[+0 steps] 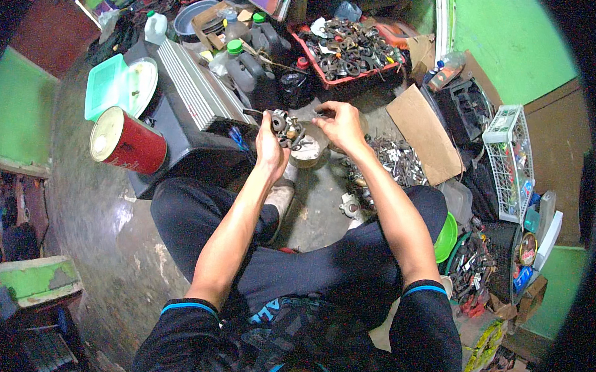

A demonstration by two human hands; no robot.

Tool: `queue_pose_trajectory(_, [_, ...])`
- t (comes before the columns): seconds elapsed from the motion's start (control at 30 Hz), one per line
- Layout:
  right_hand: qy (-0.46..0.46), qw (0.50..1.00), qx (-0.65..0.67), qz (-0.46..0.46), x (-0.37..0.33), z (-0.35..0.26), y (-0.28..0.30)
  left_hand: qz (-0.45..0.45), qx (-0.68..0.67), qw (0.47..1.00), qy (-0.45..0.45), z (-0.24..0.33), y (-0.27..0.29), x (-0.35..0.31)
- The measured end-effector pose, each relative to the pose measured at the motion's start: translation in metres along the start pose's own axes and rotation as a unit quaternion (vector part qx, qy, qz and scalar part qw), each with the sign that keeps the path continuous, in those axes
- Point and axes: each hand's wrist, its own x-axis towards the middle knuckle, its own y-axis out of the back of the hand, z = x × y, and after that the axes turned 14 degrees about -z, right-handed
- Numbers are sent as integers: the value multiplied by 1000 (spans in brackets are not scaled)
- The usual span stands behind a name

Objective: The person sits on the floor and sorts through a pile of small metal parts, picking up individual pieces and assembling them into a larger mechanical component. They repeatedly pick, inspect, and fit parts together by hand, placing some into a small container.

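My left hand (271, 147) is closed around a greyish metal mechanical part (285, 127) with a round opening and a brassy patch. Its exact kind is too small to make out. To its right, my right hand (342, 127) has its fingers bent together in a pinch, apart from the metal part. Whatever lies between those fingers is too small to name. Below and between both hands stands a round container with a pale top (307, 151). A heap of loose metal parts (392, 162) lies on the floor beyond my right forearm.
A red crate (329, 79) full of mixed parts stands ahead. At left, a red can (128, 141) and a turquoise tub (105, 84) rest by a dark bench (180, 146). A cardboard sheet (425, 135), white plastic basket (510, 162) and green bowl (446, 238) are at right.
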Motion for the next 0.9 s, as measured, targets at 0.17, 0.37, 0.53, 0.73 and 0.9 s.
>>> queue_pose_trajectory(0.17, [39,997,-15,59,2,-8,-4,-19,0,1000,-15,0,2,-2])
queue_pose_trajectory(0.37, [195,981,-12,-1,-15,-33,-9,-20,12,1000,-15,-1,-8,-5])
queue_pose_trajectory(0.53, [203,979,-31,-20,-20,-36,-10,27,70,997,-26,-8,-6,-2])
queue_pose_trajectory(0.73, [111,991,49,58,-32,-58,7,47,59,996,-41,-2,-7,-4])
queue_pose_trajectory(0.9, [54,996,39,50,-22,-41,12,41,25,999,-25,1,-15,-7])
